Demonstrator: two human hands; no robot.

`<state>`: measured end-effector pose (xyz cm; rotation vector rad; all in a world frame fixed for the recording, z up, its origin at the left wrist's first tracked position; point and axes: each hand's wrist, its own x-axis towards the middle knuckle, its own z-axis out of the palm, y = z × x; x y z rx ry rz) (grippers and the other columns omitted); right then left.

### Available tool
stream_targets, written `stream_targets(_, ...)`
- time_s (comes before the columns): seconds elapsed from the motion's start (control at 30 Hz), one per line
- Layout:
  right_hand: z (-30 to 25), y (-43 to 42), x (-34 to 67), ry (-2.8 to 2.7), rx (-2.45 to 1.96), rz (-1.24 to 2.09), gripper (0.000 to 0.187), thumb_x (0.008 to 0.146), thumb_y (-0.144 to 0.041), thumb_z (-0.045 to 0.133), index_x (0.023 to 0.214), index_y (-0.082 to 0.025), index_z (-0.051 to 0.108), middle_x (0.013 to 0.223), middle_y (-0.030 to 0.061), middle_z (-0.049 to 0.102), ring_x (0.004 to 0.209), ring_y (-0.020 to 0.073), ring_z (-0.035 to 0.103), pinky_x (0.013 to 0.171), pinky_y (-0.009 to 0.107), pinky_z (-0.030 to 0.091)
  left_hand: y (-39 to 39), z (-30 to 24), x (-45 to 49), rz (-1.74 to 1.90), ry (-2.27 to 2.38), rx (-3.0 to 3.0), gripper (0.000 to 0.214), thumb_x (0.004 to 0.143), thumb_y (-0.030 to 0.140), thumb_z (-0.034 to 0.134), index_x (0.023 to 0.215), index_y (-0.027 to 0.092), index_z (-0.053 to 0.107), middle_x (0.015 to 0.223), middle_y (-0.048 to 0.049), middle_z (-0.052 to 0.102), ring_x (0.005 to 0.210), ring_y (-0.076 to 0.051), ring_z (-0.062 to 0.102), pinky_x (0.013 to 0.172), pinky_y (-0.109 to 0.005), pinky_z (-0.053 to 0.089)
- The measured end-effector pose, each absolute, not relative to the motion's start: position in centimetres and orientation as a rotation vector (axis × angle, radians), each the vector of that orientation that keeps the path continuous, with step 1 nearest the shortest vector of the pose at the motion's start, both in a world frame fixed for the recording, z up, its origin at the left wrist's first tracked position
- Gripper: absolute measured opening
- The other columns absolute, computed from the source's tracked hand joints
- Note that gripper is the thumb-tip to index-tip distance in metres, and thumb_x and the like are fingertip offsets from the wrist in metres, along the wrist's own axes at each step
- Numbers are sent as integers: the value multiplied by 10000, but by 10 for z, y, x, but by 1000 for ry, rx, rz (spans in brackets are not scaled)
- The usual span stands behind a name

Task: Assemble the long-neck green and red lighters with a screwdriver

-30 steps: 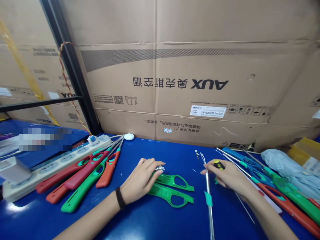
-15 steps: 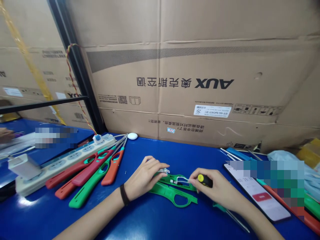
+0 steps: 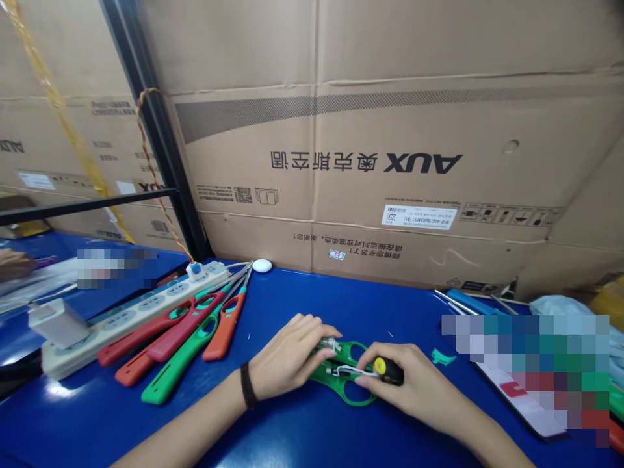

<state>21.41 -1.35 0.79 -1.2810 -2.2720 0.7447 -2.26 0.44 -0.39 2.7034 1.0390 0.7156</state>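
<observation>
A green lighter shell (image 3: 345,380), in two halves, lies on the blue table (image 3: 302,429) in front of me. My left hand (image 3: 287,356) rests on its left end, fingers pinched on a small clear and metal part (image 3: 330,344). My right hand (image 3: 407,387) is closed around a screwdriver with a yellow and black handle (image 3: 387,370). It also presses a thin white wire (image 3: 351,371) onto the shell. The two hands almost touch over the shell.
Several finished red, pink, green and orange long lighters (image 3: 185,331) lie at the left beside a white power strip (image 3: 121,312). A small green piece (image 3: 442,356) lies right of my hand. Large cardboard boxes (image 3: 390,162) wall off the back. More parts sit at the far right.
My right hand has come left from the metal tube to the green shell, bringing the wire and screwdriver. The left hand has stayed on the shell's end.
</observation>
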Motion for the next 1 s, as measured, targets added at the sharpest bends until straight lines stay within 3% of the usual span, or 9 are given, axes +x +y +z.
stream_targets(0.17, 6, -15, 213, -2264, -1275, 729, 175, 843, -391, 553, 821, -244, 647, 656, -33, 630, 585, 135, 533, 565, 220, 369, 5, -4, -20, 663, 897, 2782, 354, 836, 532, 561, 944, 195, 570, 828, -20, 611, 775, -176, 550, 804, -312, 364)
stream_targets(0.33, 7, -14, 215, -2248, -1304, 674, 105, 840, -328, 543, 851, -249, 611, 594, -54, 556, 530, 124, 479, 524, 215, 336, 7, -8, -20, 693, 868, 2870, 269, 925, 383, 478, 795, 173, 584, 717, -11, 581, 666, -139, 490, 666, -280, 315)
stream_targets(0.67, 8, -14, 213, -2254, -1335, 711, 174, 812, -390, 599, 932, -270, 638, 693, -33, 648, 612, 152, 571, 583, 230, 392, 2, -4, -18, 626, 774, 2924, 314, 940, 379, 423, 850, 193, 660, 699, -34, 579, 658, -151, 490, 659, -294, 329)
stream_targets(0.8, 11, -15, 211, -2210, -1306, 743, 218, 863, -435, 530, 929, -272, 659, 810, -15, 694, 712, 165, 614, 651, 243, 416, 1, -3, -17, 612, 747, 2942, 248, 933, 363, 459, 946, 220, 661, 725, -25, 589, 675, -153, 505, 657, -296, 324)
stream_targets(1.0, 14, -17, 209, -2236, -1288, 722, 223, 873, -365, 524, 749, -232, 653, 722, -24, 677, 643, 148, 587, 595, 235, 387, -1, -1, -16, 615, 697, 2989, 230, 931, 356, 469, 970, 232, 658, 719, -22, 585, 662, -152, 516, 647, -297, 318)
